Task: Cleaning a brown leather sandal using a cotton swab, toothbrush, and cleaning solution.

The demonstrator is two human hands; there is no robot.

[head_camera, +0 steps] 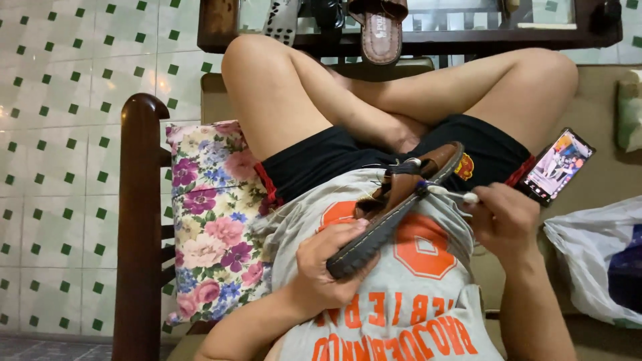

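My left hand [328, 264] grips the heel end of a brown sandal [394, 204] with a dark sole, held tilted over my grey shirt with orange print. My right hand [505, 217] holds a small white tube [451, 194] whose blue-tipped nozzle touches the sandal's edge near the toe end. My crossed bare legs [301, 100] and black shorts lie beyond the sandal.
A phone [557, 165] with a lit screen rests against my right thigh. A floral pillow [214, 214] leans on a dark wooden armrest [140, 220] at left. A white plastic bag [595, 261] sits at right. More sandals [380, 30] lie on a glass-topped table ahead. Green-dotted tile floor at left.
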